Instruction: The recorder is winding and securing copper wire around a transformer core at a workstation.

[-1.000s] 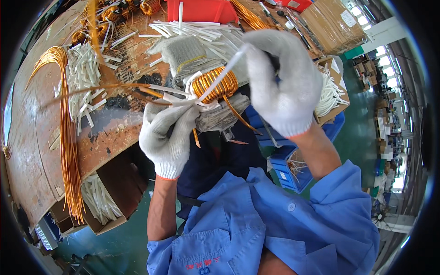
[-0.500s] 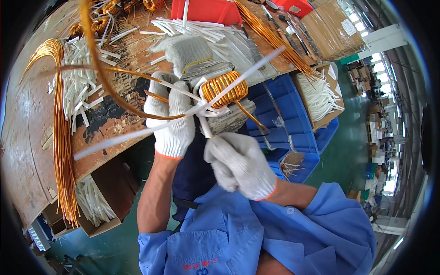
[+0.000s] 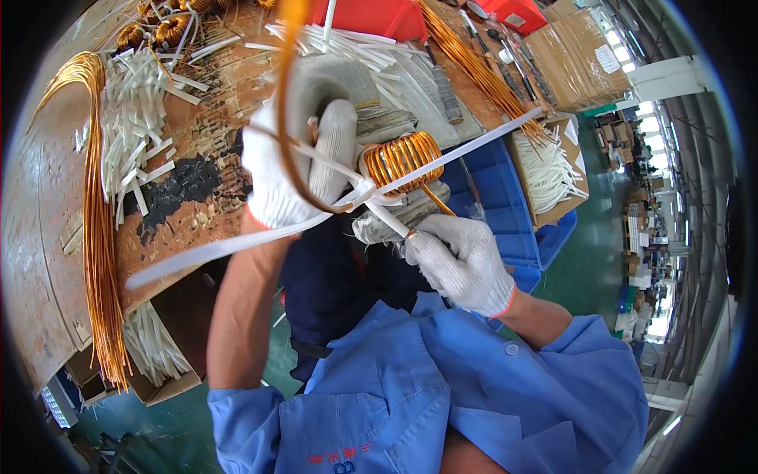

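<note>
In front of me a toroidal coil (image 3: 403, 163) wound with thick copper wire leans on a grey cloth pad at the table's edge. A long white plastic strap (image 3: 213, 246) crosses over its near side. My left hand (image 3: 296, 166), in a white knit glove, is closed beside the coil, a copper wire end showing between its fingers; a white-sleeved wire passes over it. My right hand (image 3: 462, 261), also gloved, pinches the end of a white-sleeved wire lead (image 3: 388, 219) below the coil. A loose copper wire (image 3: 286, 103) arches up close to the camera, blurred.
A bundle of copper wires (image 3: 99, 237) hangs over the table's left edge beside white sleeve pieces (image 3: 138, 118). More coils (image 3: 170, 30) sit far left. Blue crates (image 3: 493, 189) and a carton of white tubes (image 3: 549, 170) stand right. Red bins (image 3: 371, 17) and hand tools lie at the back.
My right hand has moved right and up, pulling the sleeved lead outward. My left hand has turned and risen slightly. The coil has shifted a little right, and the loose wire has swung right.
</note>
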